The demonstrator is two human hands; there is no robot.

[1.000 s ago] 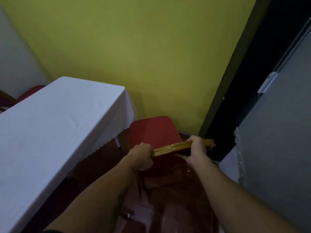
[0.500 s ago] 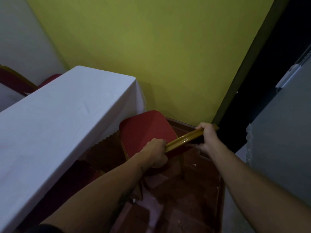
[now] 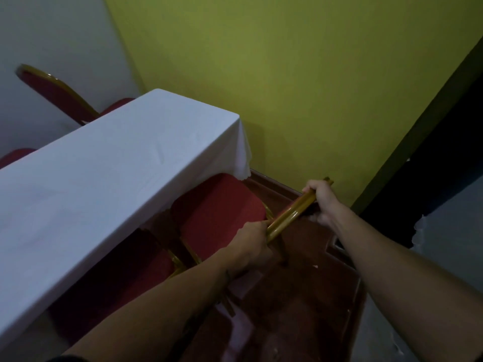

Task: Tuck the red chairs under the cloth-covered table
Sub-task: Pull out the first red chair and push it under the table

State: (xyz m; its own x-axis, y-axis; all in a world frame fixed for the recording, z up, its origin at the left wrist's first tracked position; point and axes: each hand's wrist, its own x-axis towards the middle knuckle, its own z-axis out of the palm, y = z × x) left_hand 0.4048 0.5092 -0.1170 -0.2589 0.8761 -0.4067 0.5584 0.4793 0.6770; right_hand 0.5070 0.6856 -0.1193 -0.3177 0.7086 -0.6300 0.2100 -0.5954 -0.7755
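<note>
Gripping the chair's glossy gold rail (image 3: 290,214), both hands wrap the rounded metal tube: the left hand (image 3: 252,241) has its fingers curled tight around the rail's near end, the right hand (image 3: 320,198) is clamped over the far end, thumb side up. Bare forearms run from the bottom edge up to that rail. Beyond the left hand, the chair (image 3: 218,212) shows a padded seat in matte red fabric with rounded corners; its front part lies under the hanging edge of the tablecloth, while the back part and the rail stand out from the table (image 3: 99,173). A second red seat (image 3: 125,273) sits in shadow under the table, nearer than the held chair, with thin gold legs showing. The cloth is smooth and white, draped in a soft fold at the far corner. Past the table's far side, another chair (image 3: 55,91) shows an arched, gold-trimmed red back against a grey wall; a yellow-green wall (image 3: 300,74) closes the corner.
</note>
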